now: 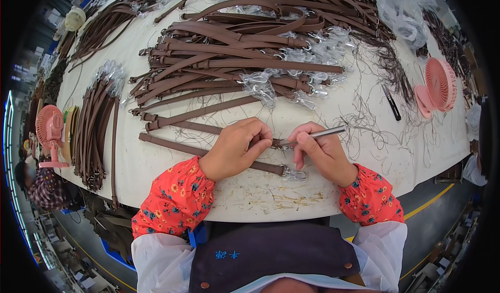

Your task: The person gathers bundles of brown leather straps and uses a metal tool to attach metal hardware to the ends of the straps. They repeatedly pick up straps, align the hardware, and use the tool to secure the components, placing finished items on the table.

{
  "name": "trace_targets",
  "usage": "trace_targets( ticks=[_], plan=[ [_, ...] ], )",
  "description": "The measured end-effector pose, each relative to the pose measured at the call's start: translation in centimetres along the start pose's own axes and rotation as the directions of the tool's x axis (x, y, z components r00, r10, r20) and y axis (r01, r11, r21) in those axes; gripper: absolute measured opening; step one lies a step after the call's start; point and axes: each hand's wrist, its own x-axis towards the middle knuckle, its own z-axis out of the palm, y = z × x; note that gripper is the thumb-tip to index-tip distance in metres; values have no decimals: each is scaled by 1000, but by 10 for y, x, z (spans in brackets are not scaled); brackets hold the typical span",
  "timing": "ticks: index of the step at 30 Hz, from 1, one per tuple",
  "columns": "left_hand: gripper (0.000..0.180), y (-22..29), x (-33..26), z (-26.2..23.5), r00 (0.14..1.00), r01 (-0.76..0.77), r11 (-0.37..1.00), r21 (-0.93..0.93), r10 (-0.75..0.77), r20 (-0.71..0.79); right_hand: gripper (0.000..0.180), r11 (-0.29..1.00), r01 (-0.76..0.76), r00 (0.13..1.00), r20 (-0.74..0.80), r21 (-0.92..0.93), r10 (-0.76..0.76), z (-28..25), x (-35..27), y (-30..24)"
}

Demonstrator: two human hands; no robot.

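A brown leather strap point(192, 126) runs under my left hand point(234, 148), whose thumb and forefinger pinch it near its end. That end, with metal hardware, lies between my two hands. My right hand point(325, 155) is closed around a slim silver pen-like tool point(330, 131), its rear end pointing right. The tool's working tip is hidden by my fingers, which are close to the strap end. Nearer to me another brown strap point(265, 167) passes below my left hand and ends in a metal clasp in clear plastic point(296, 175).
Beyond my hands lies a heap of brown straps point(208, 63) with plastic-wrapped clasps. A strap bundle point(94, 131) and a pink fan point(49, 129) are at left. At right are a black pen point(391, 102), loose threads point(364, 131) and another pink fan point(440, 84).
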Motion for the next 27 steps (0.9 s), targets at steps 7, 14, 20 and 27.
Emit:
trace_targets(
  ticks=[7,14,20,27],
  plan=[
    [6,5,0,-3,1000,-10,1000,5,10,9,26,1000,-5,1000,-8,-2,5,1,1,-1],
    [21,1,-2,-2,993,85,992,-98,-93,-78,26,999,28,998,-65,36,-25,0,-1,1],
    [20,6,-4,12,961,-227,924,308,264,-83,26,998,51,996,-76,48,-47,0,1,2],
    [10,3,-2,8,998,-17,1000,20,18,-55,25,1000,3,999,-40,24,-2,0,1,0]
  ],
)
